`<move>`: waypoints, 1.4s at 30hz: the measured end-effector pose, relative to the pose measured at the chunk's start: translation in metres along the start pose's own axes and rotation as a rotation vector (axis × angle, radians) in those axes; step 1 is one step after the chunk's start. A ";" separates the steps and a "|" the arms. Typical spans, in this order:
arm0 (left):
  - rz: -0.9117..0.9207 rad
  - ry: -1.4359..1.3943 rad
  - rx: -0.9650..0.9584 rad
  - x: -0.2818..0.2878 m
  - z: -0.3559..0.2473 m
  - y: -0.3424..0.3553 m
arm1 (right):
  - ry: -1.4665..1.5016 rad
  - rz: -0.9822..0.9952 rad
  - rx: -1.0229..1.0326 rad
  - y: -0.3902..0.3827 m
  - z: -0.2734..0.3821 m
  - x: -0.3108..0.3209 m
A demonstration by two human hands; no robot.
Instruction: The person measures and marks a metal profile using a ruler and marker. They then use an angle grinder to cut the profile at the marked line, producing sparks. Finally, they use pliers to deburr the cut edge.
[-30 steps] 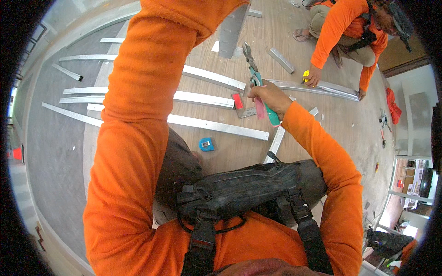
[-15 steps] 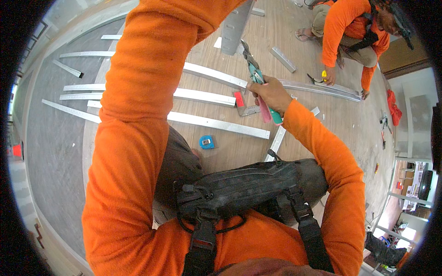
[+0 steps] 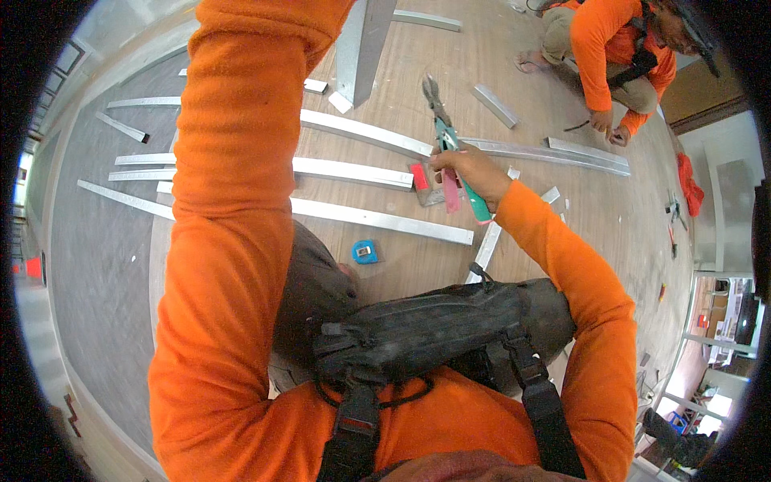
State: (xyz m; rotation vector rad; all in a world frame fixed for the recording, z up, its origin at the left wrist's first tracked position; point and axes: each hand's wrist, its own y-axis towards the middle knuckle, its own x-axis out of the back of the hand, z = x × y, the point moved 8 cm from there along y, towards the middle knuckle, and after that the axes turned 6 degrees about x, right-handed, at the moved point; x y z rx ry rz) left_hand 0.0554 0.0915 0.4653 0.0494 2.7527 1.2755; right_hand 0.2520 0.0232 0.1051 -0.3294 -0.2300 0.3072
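Note:
My right hand [image 3: 475,170] is closed round the handles of tin snips [image 3: 443,136] with one green and one pinkish-red grip. Their metal blades point up and away from me. My left arm [image 3: 241,153] reaches up past the top edge, so the left hand is out of sight. Near that sleeve, a wide grey metal channel [image 3: 365,52] comes down from the top edge; what holds it cannot be seen. Under the snips lies a square with a red part [image 3: 420,177]. Several long silver metal channels [image 3: 353,172] lie across the floor to the left.
A blue tape measure [image 3: 364,251] lies before my knee. At the far right a co-worker in an orange sleeve [image 3: 593,60] crouches, hands over metal strips [image 3: 590,156]. A short channel piece [image 3: 495,106] is nearby. Pliers-like tools [image 3: 675,210] and red cloth [image 3: 691,183] lie along the right.
The wide channel and my left arm have shifted left. The snips have turned more upright, with their handles further apart. The co-worker's hands have come together, off the strip.

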 end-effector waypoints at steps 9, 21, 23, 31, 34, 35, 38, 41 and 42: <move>-0.003 -0.053 0.026 -0.005 0.021 -0.007 | 0.076 -0.089 -0.096 -0.015 0.005 -0.004; -0.006 -0.067 0.039 -0.003 0.026 -0.004 | -0.187 -0.194 0.085 0.002 -0.002 0.019; -0.007 -0.054 0.035 -0.001 0.019 -0.001 | -0.131 -0.220 0.031 0.001 0.006 0.021; 0.000 -0.067 0.034 -0.004 0.018 0.003 | 0.237 -0.299 -0.024 -0.014 0.004 0.036; -0.003 -0.067 0.035 -0.002 0.019 0.006 | 0.141 -0.135 -0.006 -0.013 0.004 0.024; -0.003 -0.072 0.036 -0.001 0.021 0.005 | 0.119 -0.105 -0.012 -0.013 0.000 0.021; -0.003 -0.078 0.038 -0.001 0.022 0.005 | 0.080 -0.061 -0.031 -0.011 -0.008 0.014; -0.005 -0.076 0.037 0.000 0.021 0.005 | 0.071 -0.103 -0.059 -0.011 -0.007 0.015; -0.007 -0.076 0.038 0.002 0.021 0.005 | 0.063 -0.107 -0.054 -0.012 -0.004 0.014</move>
